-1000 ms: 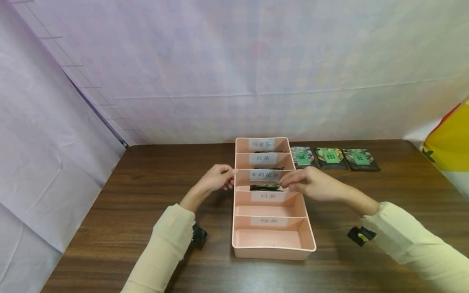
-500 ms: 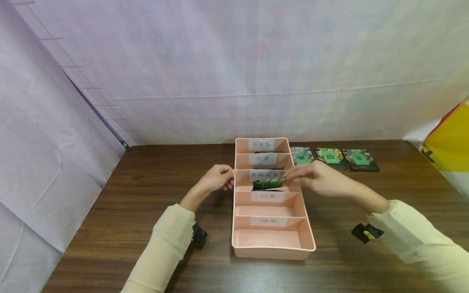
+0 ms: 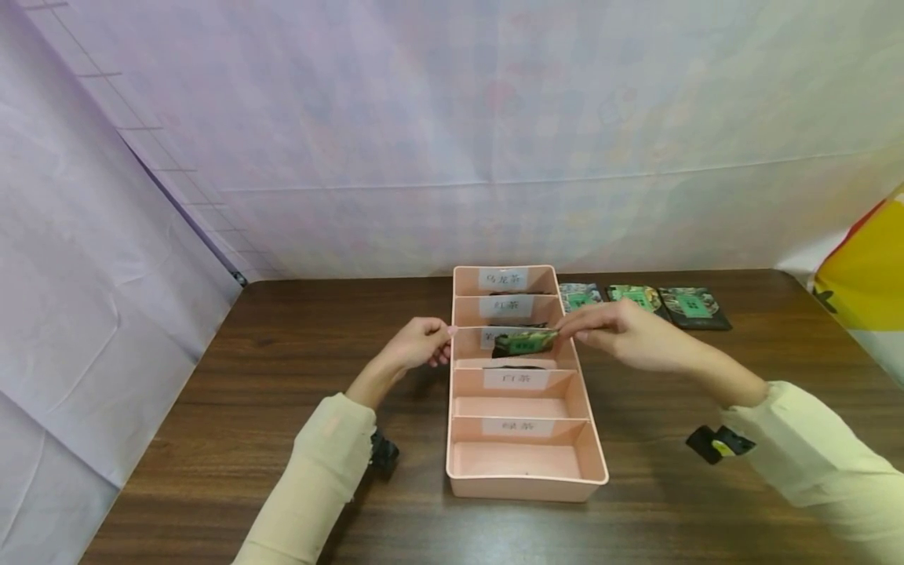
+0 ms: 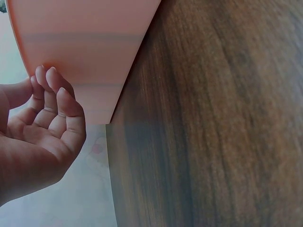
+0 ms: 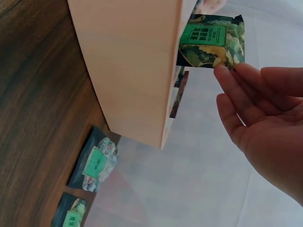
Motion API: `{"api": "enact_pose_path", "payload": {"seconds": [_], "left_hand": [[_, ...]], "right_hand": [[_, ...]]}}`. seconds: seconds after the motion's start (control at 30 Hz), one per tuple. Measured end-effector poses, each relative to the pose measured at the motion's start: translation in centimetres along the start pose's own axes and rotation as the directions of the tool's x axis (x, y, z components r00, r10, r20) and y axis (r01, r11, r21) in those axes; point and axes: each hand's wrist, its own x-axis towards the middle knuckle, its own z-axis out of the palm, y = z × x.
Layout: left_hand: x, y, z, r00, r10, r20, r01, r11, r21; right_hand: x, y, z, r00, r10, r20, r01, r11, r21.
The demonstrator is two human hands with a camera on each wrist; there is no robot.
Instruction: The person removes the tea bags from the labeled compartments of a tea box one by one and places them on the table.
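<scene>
3 packets lie right of the tray.

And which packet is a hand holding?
The green packet pinched by the right hand at the pink box's middle compartment; no hand touches the others.

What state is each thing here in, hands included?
Pink box: upright, open-topped, on the table
Green packet: held up, at least partly above the box
Packets inside the box: mostly hidden
Three other packets: lying flat
Left hand: pinching the box's rim
Right hand: pinching the green packet
</scene>
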Motion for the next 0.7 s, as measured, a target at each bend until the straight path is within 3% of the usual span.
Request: {"api": "enact_pose_path", "payload": {"seconds": [0.7], "left_hand": [[0.0,0.0,0.0,1.000,0.013,0.006,-0.013,1.000,-0.001]], "right_hand": [[-0.7,-0.7,-2.7,0.990,-0.010,-0.139,0.011,1.000,0.005]]}}
